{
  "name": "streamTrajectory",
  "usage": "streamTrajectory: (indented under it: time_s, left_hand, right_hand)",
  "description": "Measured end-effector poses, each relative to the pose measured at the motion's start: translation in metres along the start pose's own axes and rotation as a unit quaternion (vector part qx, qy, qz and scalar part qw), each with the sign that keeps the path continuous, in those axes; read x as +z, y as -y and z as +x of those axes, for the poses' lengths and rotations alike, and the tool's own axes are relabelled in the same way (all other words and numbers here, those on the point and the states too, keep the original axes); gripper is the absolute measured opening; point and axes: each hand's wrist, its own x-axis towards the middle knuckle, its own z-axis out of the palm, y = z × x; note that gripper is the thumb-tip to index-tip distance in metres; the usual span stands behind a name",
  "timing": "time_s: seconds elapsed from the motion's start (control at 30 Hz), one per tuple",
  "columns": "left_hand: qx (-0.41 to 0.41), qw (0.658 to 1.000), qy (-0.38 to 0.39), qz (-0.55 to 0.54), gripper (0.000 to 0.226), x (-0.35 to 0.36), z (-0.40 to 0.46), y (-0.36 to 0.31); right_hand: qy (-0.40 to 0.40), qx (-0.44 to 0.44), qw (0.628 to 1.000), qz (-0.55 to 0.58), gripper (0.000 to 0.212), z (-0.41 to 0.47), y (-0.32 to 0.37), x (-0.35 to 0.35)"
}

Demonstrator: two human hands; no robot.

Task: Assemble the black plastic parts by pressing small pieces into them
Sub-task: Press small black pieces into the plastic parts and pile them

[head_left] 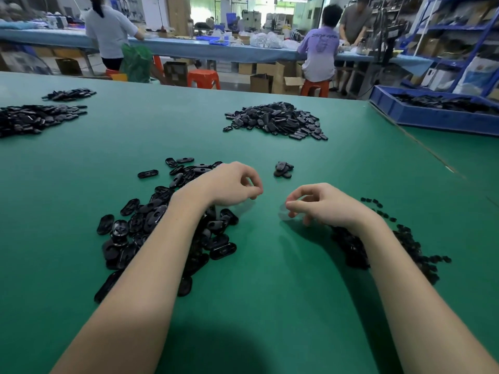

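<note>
A loose pile of black oval plastic parts point(162, 225) lies on the green table point(270, 279) under my left forearm. My left hand point(229, 186) hovers just right of that pile with loosely curled fingers, and nothing shows between them. A heap of small black pieces point(405, 244) lies under and to the right of my right forearm. My right hand point(321, 203) hovers with curled fingers; a faint blurred translucent shape sits at its fingertips and I cannot make out what it is. A few black parts point(283, 170) lie together beyond both hands.
A larger pile of black parts point(275, 120) lies farther back, with more piles point(35, 117) at the far left. A blue bin point(432, 114) of black parts stands at the right. Beyond the table's far edge, people work at a long bench, with orange stools and cardboard boxes on the floor.
</note>
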Motion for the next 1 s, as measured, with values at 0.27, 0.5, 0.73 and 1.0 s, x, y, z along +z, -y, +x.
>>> streamTrajectory:
  time_s: [0.27, 0.5, 0.73, 1.0]
  left_hand:
    - [-0.073, 0.992, 0.073, 0.069, 0.029, 0.0, -0.003, 0.014]
    - [-0.081, 0.988, 0.083, 0.104, 0.026, 0.003, -0.003, 0.016]
    - [-0.058, 0.996, -0.003, 0.07, 0.005, -0.003, -0.005, 0.014]
    - [-0.049, 0.991, -0.118, -0.03, 0.008, 0.001, -0.002, 0.013]
  right_hand:
    - [0.023, -0.016, 0.999, -0.032, 0.014, 0.002, 0.006, 0.007]
    - [0.029, -0.01, 0.999, -0.02, 0.014, 0.003, 0.003, 0.007]
    - [0.031, -0.012, 0.999, -0.012, 0.012, 0.001, 0.003, 0.004]
    - [0.027, -0.008, 1.0, 0.011, 0.015, -0.001, 0.002, 0.002]
